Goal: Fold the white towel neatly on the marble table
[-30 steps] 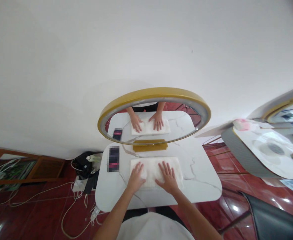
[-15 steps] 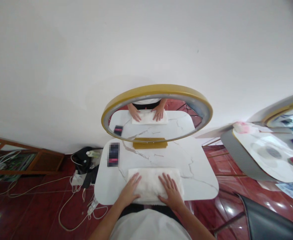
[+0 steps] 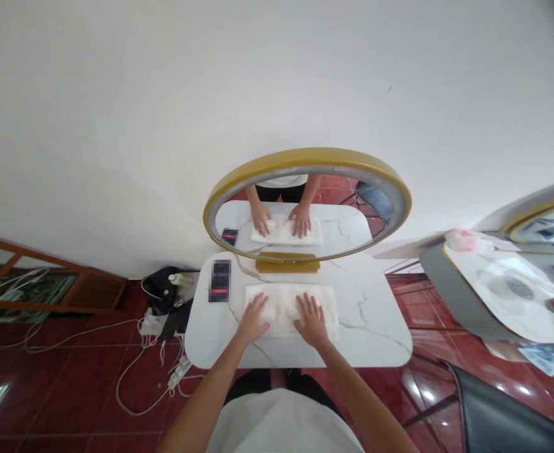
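A folded white towel (image 3: 289, 301) lies on the white marble table (image 3: 371, 327). My left hand (image 3: 253, 318) rests flat on the towel's left part with fingers spread. My right hand (image 3: 310, 318) lies flat on its right part, fingers spread too. Neither hand grips anything. A round gold-framed mirror (image 3: 308, 160) stands behind the towel and reflects both hands and the towel.
A phone (image 3: 220, 280) lies on the table's far left corner. Cables and a power strip (image 3: 163, 362) trail over the red tiled floor at left, beside a black bag (image 3: 161, 290). A second table (image 3: 503, 289) is at right, a dark chair (image 3: 503, 415) at lower right.
Both hands have pushed the towel from the table's near edge back toward the mirror. The hands stay flat on it throughout.
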### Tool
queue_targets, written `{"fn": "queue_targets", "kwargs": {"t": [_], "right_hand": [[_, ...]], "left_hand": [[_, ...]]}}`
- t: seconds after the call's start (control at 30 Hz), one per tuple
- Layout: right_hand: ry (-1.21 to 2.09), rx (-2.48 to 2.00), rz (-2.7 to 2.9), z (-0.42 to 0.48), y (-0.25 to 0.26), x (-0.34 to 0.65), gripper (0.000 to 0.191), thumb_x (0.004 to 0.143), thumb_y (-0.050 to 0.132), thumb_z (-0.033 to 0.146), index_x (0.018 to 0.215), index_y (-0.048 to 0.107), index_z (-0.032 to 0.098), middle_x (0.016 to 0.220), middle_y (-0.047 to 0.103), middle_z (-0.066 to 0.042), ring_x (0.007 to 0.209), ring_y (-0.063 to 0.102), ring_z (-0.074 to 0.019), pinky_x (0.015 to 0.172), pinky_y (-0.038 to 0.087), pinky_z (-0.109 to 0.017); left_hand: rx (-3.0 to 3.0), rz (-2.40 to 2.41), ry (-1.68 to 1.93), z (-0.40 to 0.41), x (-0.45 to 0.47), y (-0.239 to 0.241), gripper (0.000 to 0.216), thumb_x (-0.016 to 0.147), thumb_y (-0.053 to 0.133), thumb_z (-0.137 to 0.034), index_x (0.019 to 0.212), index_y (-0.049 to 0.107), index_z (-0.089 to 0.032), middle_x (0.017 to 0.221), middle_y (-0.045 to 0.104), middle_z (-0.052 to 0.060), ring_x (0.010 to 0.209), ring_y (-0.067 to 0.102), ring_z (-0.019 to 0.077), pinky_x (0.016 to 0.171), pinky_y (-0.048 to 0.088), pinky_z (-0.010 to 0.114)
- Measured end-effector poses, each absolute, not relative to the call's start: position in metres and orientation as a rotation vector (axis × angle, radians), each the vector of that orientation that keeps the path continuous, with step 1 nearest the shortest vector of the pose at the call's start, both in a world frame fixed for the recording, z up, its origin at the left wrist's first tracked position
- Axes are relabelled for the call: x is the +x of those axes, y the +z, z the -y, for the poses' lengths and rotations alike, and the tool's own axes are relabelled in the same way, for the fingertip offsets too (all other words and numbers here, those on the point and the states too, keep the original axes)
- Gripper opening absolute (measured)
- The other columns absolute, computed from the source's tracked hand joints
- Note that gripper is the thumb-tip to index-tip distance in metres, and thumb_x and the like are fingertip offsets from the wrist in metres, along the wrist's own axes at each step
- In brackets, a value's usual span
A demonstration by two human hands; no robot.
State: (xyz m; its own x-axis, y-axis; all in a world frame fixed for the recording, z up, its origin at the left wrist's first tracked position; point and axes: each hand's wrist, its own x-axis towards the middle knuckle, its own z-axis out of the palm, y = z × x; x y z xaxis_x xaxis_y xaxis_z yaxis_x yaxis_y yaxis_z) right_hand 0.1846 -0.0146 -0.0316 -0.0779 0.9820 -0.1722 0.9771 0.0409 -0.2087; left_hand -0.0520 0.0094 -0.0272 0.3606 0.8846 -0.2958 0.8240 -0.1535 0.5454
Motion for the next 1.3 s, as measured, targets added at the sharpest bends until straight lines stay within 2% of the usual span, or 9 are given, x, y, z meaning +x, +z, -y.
{"fn": "queue_targets", "kwargs": {"t": [0.2, 0.33, 0.57, 0.87, 0.97, 1.1, 1.3], "right_hand": [[0.387, -1.965, 2.328, 0.087, -0.037, 0.188, 0.073, 0.082, 0.043, 0.037, 0.145, 0.007, 0.028, 0.153, 0.002, 0.001, 0.139, 0.001, -0.0249, 0.109, 0.013, -0.049], [0.439, -1.898, 2.407, 0.118, -0.035, 0.192, 0.075, 0.082, 0.044, 0.043, 0.145, 0.008, 0.028, 0.152, 0.003, 0.0, 0.139, 0.003, -0.0252, 0.11, 0.014, -0.047], [0.4, -2.001, 2.404, 0.117, -0.029, 0.165, 0.091, 0.072, 0.053, 0.053, 0.146, 0.007, 0.024, 0.152, 0.001, -0.004, 0.138, 0.0, -0.0315, 0.108, 0.008, -0.053], [0.581, -1.908, 2.543, 0.098, -0.027, 0.09, 0.1, 0.069, 0.045, 0.073, 0.145, 0.004, 0.023, 0.152, 0.001, -0.009, 0.137, 0.002, -0.0357, 0.106, 0.005, -0.056], [0.656, -1.832, 2.569, 0.087, -0.023, 0.058, 0.099, 0.069, 0.046, 0.073, 0.145, 0.006, 0.024, 0.152, 0.004, -0.01, 0.137, 0.005, -0.0365, 0.106, 0.005, -0.056], [0.664, -1.652, 2.583, 0.074, -0.017, 0.019, 0.091, 0.072, 0.046, 0.069, 0.145, 0.011, 0.028, 0.152, 0.011, -0.006, 0.137, 0.009, -0.0335, 0.108, -0.001, -0.054], [0.653, -1.552, 2.574, 0.072, -0.023, -0.013, 0.079, 0.078, 0.05, 0.057, 0.143, 0.011, 0.036, 0.152, 0.01, -0.001, 0.137, 0.01, -0.0334, 0.107, -0.003, -0.055]], "left_hand": [[2.035, -1.401, 0.248, 0.056, -0.075, -0.03, 0.059, 0.088, 0.042, -0.03, 0.143, 0.02, -0.029, 0.151, 0.018, 0.0, 0.139, 0.015, 0.0217, 0.112, 0.019, 0.047], [2.094, -1.356, 0.271, 0.091, -0.088, -0.025, 0.054, 0.093, 0.035, -0.034, 0.143, 0.018, -0.03, 0.151, 0.02, -0.001, 0.138, 0.017, 0.0201, 0.113, 0.022, 0.044], [2.161, -1.336, 0.292, 0.092, -0.106, -0.018, 0.048, 0.095, 0.026, -0.025, 0.142, 0.023, -0.031, 0.148, 0.028, -0.003, 0.136, 0.024, 0.0146, 0.111, 0.028, 0.037], [2.212, -1.582, 0.425, 0.091, -0.174, -0.022, 0.044, 0.093, 0.03, -0.02, 0.135, 0.038, -0.028, 0.141, 0.041, -0.001, 0.132, 0.032, 0.015, 0.109, 0.033, 0.038], [2.168, -1.695, 0.423, 0.098, -0.202, -0.023, 0.045, 0.092, 0.029, -0.02, 0.135, 0.038, -0.028, 0.14, 0.041, -0.001, 0.132, 0.032, 0.0156, 0.11, 0.03, 0.04], [2.098, -1.797, 0.384, 0.105, -0.228, -0.025, 0.046, 0.092, 0.028, -0.02, 0.136, 0.035, -0.03, 0.142, 0.039, -0.003, 0.134, 0.029, 0.0155, 0.11, 0.029, 0.04], [2.104, -1.814, 0.326, 0.108, -0.224, -0.036, 0.051, 0.089, 0.031, -0.02, 0.14, 0.03, -0.028, 0.145, 0.035, -0.001, 0.136, 0.024, 0.0186, 0.11, 0.026, 0.044]]}}
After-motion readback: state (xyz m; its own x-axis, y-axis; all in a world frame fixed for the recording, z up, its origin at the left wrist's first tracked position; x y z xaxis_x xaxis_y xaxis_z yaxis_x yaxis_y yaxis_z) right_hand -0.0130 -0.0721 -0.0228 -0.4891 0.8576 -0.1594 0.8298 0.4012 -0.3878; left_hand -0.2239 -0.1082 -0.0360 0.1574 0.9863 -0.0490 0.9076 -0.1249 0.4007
